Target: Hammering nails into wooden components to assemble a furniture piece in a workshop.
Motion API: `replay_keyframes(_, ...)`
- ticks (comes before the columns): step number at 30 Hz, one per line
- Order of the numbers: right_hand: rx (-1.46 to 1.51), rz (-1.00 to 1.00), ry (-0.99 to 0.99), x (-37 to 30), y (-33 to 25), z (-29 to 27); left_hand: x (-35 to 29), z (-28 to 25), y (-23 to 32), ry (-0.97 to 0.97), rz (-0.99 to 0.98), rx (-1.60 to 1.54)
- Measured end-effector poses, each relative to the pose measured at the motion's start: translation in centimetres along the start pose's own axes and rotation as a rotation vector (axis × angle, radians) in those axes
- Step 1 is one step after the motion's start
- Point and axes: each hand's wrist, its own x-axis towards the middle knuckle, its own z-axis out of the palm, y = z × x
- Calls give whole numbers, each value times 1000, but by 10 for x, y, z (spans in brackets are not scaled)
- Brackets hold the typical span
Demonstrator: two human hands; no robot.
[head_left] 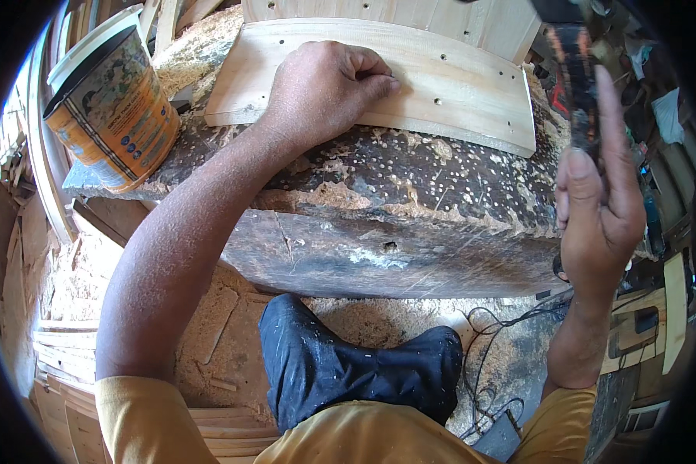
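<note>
A pale wooden board (pixel 417 69), with several small dark holes in its face, lies on a thick, pitted workbench (pixel 348 174). My left hand (pixel 325 89) rests on this board. Its thumb and forefinger are pinched together near the middle, and whatever is between them is too hidden to name. Off to the right, my right hand (pixel 602 185) is raised and wrapped round the black and orange handle of a hammer (pixel 576 85). The hammer is smeared by motion, with its dark head at the top edge of the view.
An orange printed bucket (pixel 124 116) stands at the bench's left end. More pale boards (pixel 379 11) lie behind the drilled one. Sawdust covers the floor, wood strips (pixel 69 348) are stacked at lower left, and black cables (pixel 483 348) trail by my right knee.
</note>
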Motion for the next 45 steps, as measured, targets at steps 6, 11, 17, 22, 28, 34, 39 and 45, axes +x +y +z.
replay_keyframes(6, -23, 107, -225, 0, -3, 20, -1, 4, -3, 55, -2, -37)
replay_keyframes(11, 180, 115, 19, -1, 3, 26, 0, 4, 2, 34, -13, -3)
replay_keyframes(17, 65, 153, -256, -5, -3, 37, -4, 3, -7, 46, -50, -37)
replay_keyframes(22, 301, 174, 78, 1, -4, -4, -15, -20, -13, 55, 41, 10)
replay_keyframes(28, 107, 252, -298, 8, -15, 28, -19, -39, -18, -16, -101, 169)
replay_keyframes(34, 91, 112, -15, -6, -9, 25, -15, -36, -5, -47, -87, 149)
replay_keyframes(39, 136, 359, 183, 13, -14, -5, -14, -36, -7, -97, -128, 175)
replay_keyframes(45, -84, 58, -388, 3, -1, 30, -18, -32, -19, -45, -90, 168)
